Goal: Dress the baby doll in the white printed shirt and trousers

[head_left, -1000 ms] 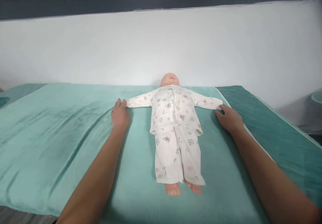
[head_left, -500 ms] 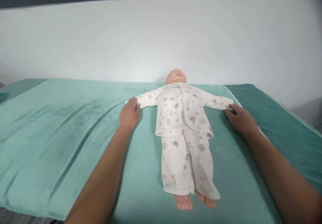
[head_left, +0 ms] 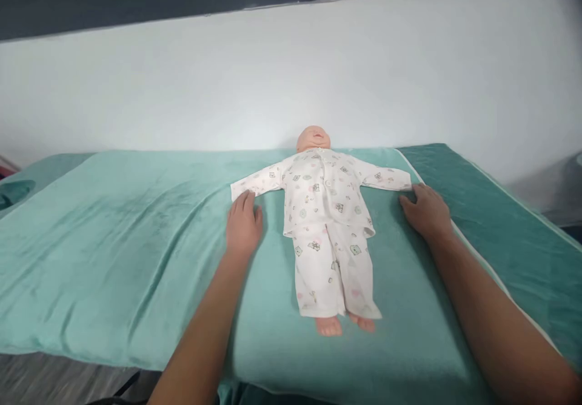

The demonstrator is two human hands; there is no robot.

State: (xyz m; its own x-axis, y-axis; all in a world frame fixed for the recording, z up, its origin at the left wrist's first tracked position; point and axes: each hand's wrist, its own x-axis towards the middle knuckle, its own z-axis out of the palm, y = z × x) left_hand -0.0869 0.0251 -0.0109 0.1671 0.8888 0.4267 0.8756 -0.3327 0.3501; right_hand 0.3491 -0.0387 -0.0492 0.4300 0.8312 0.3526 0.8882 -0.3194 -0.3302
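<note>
A baby doll point(head_left: 313, 138) lies on its back on a green sheet, its head toward the wall and its bare feet toward me. It wears a white printed long-sleeved shirt point(head_left: 325, 190) and matching trousers point(head_left: 334, 271). Both sleeves are spread out sideways. My left hand point(head_left: 244, 220) rests flat just below the end of the left-side sleeve, fingertips at its edge, holding nothing. Beside the cuff of the right-side sleeve lies my right hand point(head_left: 425, 210), with thumb and fingers apart and nothing in it. The doll's own hands are not visible.
The light green sheet point(head_left: 113, 229) covers the bed, with creases on the left. A darker green cover point(head_left: 491, 223) shows along the right. Behind stands a white wall point(head_left: 254, 77) with a dark band above. Wooden flooring point(head_left: 50, 381) shows at the lower left.
Both hands have slid off the sleeve ends, slightly toward me, and let go of the cuffs. The view has shifted a little; the doll lies in the same pose.
</note>
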